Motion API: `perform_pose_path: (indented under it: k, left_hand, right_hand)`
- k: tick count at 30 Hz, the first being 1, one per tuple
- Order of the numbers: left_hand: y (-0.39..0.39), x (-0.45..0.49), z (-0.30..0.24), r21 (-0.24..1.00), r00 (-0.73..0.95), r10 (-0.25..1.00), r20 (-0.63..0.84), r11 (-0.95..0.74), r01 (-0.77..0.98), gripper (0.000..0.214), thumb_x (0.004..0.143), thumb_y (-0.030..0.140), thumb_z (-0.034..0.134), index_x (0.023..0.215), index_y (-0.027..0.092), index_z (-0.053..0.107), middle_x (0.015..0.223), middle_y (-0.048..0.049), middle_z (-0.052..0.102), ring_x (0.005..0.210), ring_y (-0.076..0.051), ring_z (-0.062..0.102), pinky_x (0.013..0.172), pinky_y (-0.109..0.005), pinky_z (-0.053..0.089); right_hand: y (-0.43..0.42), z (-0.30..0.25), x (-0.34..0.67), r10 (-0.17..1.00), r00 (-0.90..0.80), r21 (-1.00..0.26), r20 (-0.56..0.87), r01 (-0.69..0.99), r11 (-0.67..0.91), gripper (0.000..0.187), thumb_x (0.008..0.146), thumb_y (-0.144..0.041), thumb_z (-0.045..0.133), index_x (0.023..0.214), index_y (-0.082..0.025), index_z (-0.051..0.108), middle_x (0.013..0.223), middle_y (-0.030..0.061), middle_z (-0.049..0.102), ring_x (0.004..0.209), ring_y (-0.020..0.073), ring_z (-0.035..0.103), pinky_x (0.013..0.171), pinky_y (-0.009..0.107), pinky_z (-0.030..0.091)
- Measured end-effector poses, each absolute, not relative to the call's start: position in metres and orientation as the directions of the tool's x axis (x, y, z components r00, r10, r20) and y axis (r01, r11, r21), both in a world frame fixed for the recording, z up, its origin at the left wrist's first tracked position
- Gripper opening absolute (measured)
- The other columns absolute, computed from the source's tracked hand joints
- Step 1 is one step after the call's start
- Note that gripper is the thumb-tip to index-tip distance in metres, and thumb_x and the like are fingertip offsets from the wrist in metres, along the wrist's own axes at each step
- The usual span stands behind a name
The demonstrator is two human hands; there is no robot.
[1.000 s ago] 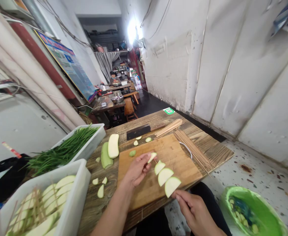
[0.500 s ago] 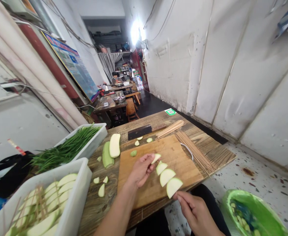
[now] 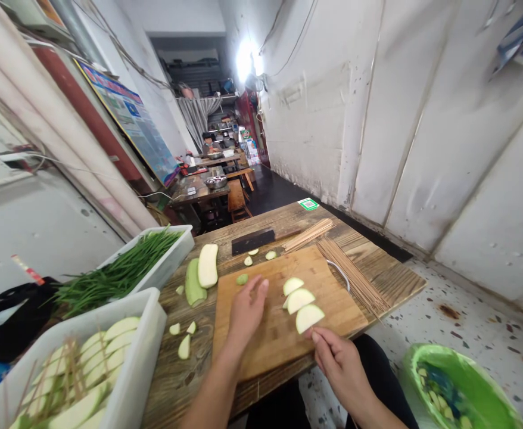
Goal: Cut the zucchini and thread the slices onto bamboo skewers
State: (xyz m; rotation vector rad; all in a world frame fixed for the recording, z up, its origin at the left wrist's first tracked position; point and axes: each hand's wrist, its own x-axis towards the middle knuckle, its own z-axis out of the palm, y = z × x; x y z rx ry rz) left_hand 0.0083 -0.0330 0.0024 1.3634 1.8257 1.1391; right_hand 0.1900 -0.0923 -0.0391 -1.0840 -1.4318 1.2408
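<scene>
My right hand (image 3: 342, 362) pinches the near end of a thin skewer, which carries several half-round slices of pale green squash (image 3: 310, 319) over the right part of the wooden cutting board (image 3: 265, 351). A small piece of another slice peeks out behind them. My left hand (image 3: 249, 307) is open over the board's left half, its fingers stretched forward and nothing in them. Just beyond its fingertips a small green squash end (image 3: 242, 279) lies on the board. Two larger squash pieces, one green-skinned (image 3: 194, 283) and one pale-faced (image 3: 208, 266), lie left of the board.
Behind the board lie a cleaver (image 3: 253, 242) and a bundle of skewers (image 3: 308, 234); more skewers (image 3: 355, 277) spread at right. A white tub of skewered slices (image 3: 156, 322) and a tub of green stalks (image 3: 185, 239) stand left. A green basin (image 3: 476, 381) sits on the floor.
My left hand has let go of the slice at the skewer's far end and moved left, its fingers opening. My right hand and the skewered slices have shifted slightly up and left.
</scene>
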Motion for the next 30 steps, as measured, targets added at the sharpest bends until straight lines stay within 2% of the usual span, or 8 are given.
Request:
perform_pose_path:
  k: [1,3,5,7,14,23,26,30]
  left_hand:
    - [-0.04,0.018,0.005,0.965,-0.233,0.97,-0.07,0.125,0.229,0.035,0.081,0.043,0.051,0.103,0.018,0.064,0.11,-0.0104,0.064,0.102,-0.023,0.056,0.085,-0.034,0.043]
    - [-0.056,0.039,0.007,0.952,0.02,0.969,-0.247,0.246,-0.18,0.039,0.076,0.047,0.057,0.099,0.016,0.063,0.099,-0.011,0.067,0.088,-0.021,0.062,0.075,-0.032,0.047]
    - [-0.069,0.058,0.005,0.845,0.086,0.937,-0.339,0.343,-0.409,0.039,0.067,0.046,0.068,0.088,0.012,0.064,0.084,-0.0111,0.068,0.076,-0.02,0.064,0.064,-0.029,0.049]
    - [-0.077,0.071,0.001,0.774,0.046,0.92,-0.39,0.355,-0.525,0.04,0.059,0.043,0.075,0.077,0.01,0.063,0.072,-0.0106,0.067,0.069,-0.02,0.064,0.057,-0.027,0.048]
    - [-0.077,0.083,-0.007,0.695,-0.133,0.878,-0.46,0.263,-0.669,0.043,0.063,0.048,0.071,0.078,0.01,0.06,0.072,-0.0103,0.067,0.068,-0.021,0.067,0.058,-0.028,0.053]
    - [-0.081,0.096,-0.007,0.65,-0.12,0.881,-0.459,0.241,-0.721,0.039,0.066,0.043,0.071,0.08,0.008,0.061,0.074,-0.0113,0.068,0.069,-0.021,0.067,0.064,-0.029,0.055]
    - [-0.08,0.096,-0.004,0.638,-0.121,0.88,-0.458,0.231,-0.734,0.038,0.065,0.042,0.072,0.08,0.009,0.061,0.076,-0.0116,0.068,0.07,-0.021,0.067,0.064,-0.03,0.054]
    - [-0.079,0.101,-0.004,0.631,-0.137,0.875,-0.465,0.219,-0.744,0.036,0.063,0.041,0.073,0.078,0.01,0.061,0.074,-0.01,0.068,0.066,-0.02,0.066,0.061,-0.029,0.053]
  right_hand:
    - [-0.092,-0.038,0.186,0.978,-0.183,-0.994,0.096,0.032,0.104,0.035,0.089,-0.045,0.041,0.084,-0.015,0.059,0.049,-0.0088,0.028,0.043,0.0096,0.028,0.042,0.021,0.023]
    - [-0.091,-0.037,0.178,0.977,-0.188,-0.995,0.102,-0.001,0.103,0.035,0.089,-0.046,0.042,0.082,-0.015,0.058,0.049,-0.0086,0.028,0.043,0.0092,0.028,0.041,0.021,0.022]
    - [-0.093,-0.038,0.172,0.975,-0.198,-0.994,0.105,-0.022,0.103,0.035,0.089,-0.045,0.043,0.077,-0.015,0.057,0.05,-0.008,0.03,0.043,0.0088,0.028,0.041,0.02,0.023]
    - [-0.097,-0.041,0.169,0.973,-0.207,-0.994,0.105,-0.026,0.102,0.034,0.089,-0.044,0.044,0.077,-0.015,0.058,0.05,-0.0075,0.033,0.043,0.0087,0.029,0.041,0.02,0.024]
    - [-0.114,-0.055,0.18,0.956,-0.286,-0.996,0.064,0.039,0.079,0.034,0.09,-0.041,0.043,0.091,-0.014,0.062,0.05,-0.0074,0.032,0.041,0.0089,0.029,0.038,0.02,0.024]
    - [-0.116,-0.046,0.185,0.962,-0.199,-0.963,0.189,0.154,0.221,0.031,0.088,-0.036,0.046,0.089,-0.014,0.068,0.063,0.0042,0.063,0.051,0.0158,0.056,0.053,0.023,0.048]
    - [-0.116,-0.046,0.185,0.959,-0.185,-0.957,0.216,0.154,0.245,0.031,0.088,-0.035,0.046,0.089,-0.014,0.068,0.071,0.0072,0.068,0.063,0.0191,0.062,0.063,0.024,0.051]
    - [-0.112,-0.046,0.182,0.963,-0.163,-0.957,0.213,0.165,0.239,0.033,0.088,-0.037,0.045,0.089,-0.013,0.068,0.068,0.007,0.067,0.057,0.0181,0.061,0.059,0.024,0.052]
